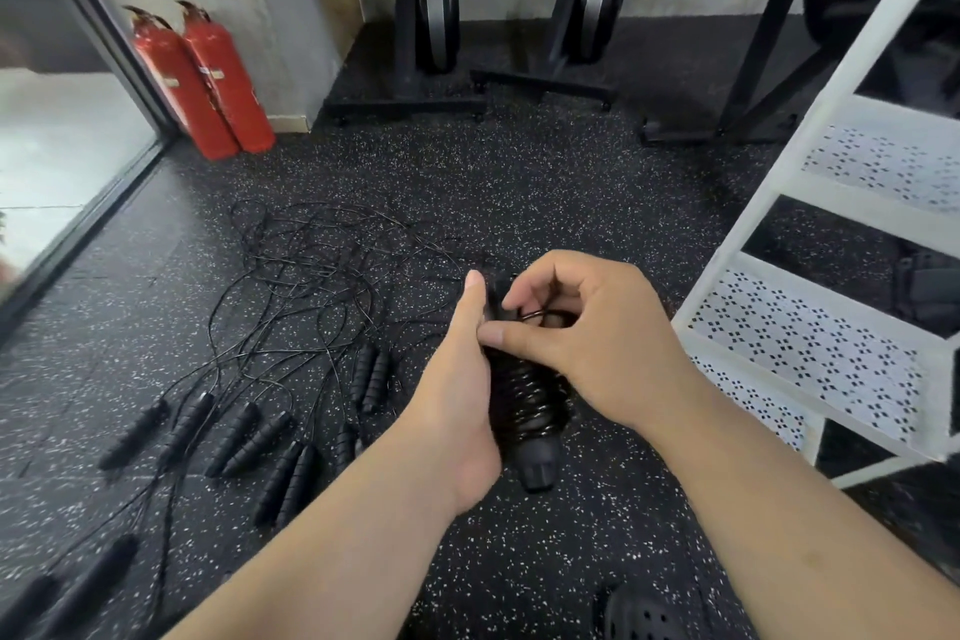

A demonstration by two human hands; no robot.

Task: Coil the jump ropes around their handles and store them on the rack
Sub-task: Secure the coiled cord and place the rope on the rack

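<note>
My left hand (457,379) grips the coiled handles (524,411); right hand (582,338) pinches the rope's last loop (535,313). Next: tuck it, then the rack (810,343) at three o'clock.

Black speckled rubber floor (519,182) carries tangled jump ropes (322,265) (handles (249,437) fanned nearest), two fire extinguishers (202,83) and the white rack (810,317).

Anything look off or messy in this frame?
Yes: the loose jump ropes lie tangled on the floor beside the left hand, handles scattered. The coiled rope that it and the right hand hold looks tidy.
</note>
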